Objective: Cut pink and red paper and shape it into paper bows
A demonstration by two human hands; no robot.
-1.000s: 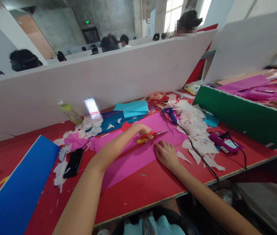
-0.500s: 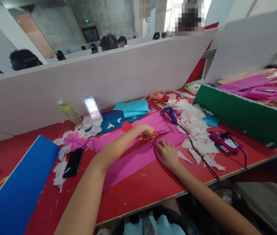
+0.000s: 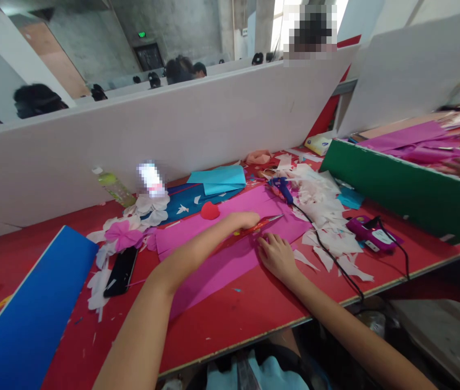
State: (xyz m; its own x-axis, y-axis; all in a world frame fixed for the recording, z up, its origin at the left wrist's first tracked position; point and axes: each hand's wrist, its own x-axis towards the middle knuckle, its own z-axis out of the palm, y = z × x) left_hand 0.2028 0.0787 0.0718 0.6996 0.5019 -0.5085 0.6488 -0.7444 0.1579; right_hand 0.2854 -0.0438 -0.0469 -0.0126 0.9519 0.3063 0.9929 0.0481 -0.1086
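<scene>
My left hand (image 3: 248,219) is closed around the scissors (image 3: 268,221), which have red-orange handles and blades pointing right. Its fingers are mostly hidden behind the back of the hand. Under the blades lies magenta paper (image 3: 217,271), in long pieces with a slit between them. My right hand (image 3: 276,255) rests on the right part of this paper, close below the blades, its fingers apart and slightly bent. A red rounded piece (image 3: 210,210) lies on the magenta paper behind my left forearm.
A blue glue gun (image 3: 282,189) and its black cord lie right, beside white scraps (image 3: 321,208) and a purple device (image 3: 374,234). A green board (image 3: 404,189) stands right, a blue board (image 3: 38,298) left. Petals, a black phone (image 3: 121,272) and a bottle (image 3: 114,187) are left.
My left hand has turned slightly over the scissors, so its fingers show less. The fingers of my right hand have shifted a little on the paper. The view has moved slightly.
</scene>
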